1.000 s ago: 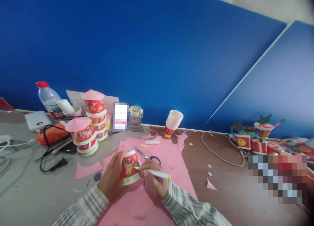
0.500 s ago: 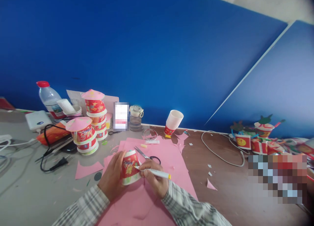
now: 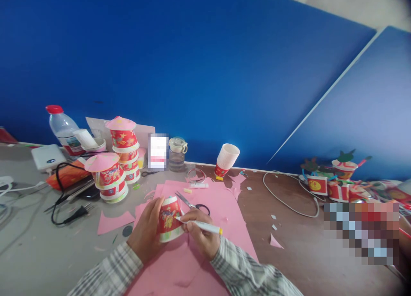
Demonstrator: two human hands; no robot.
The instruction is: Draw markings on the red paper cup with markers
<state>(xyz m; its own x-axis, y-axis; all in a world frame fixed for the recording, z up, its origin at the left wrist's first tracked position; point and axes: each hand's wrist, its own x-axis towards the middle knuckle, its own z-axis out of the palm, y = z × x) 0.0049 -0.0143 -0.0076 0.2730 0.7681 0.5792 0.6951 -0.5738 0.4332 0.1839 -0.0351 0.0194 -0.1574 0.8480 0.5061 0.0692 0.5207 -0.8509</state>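
Observation:
A red patterned paper cup [image 3: 168, 221], turned upside down with a white rim below, is gripped from the left side by my left hand [image 3: 148, 227]. My right hand [image 3: 203, 235] is closed around a white marker pen [image 3: 206, 227] with a yellow end. The pen's tip rests at the cup's right side, against the printed pattern as far as I can see. Pink paper sheets [image 3: 224, 219] lie under both hands. Just behind the cup is a pair of scissors [image 3: 202, 208] with dark handles, its blades spread, lying on the paper.
Decorated cup towers [image 3: 111, 176] with pink cone tops stand left, near a plug and cable [image 3: 75, 214]. Behind are a glass jar [image 3: 177, 155] and stacked paper cups [image 3: 227, 160]. A white cable [image 3: 289, 202] and decorated cups [image 3: 338, 189] lie right, near a blurred person's arm.
My hands hold the cup and marker almost as before. The pen's tip has shifted very slightly on the cup, and the whole view has moved a little.

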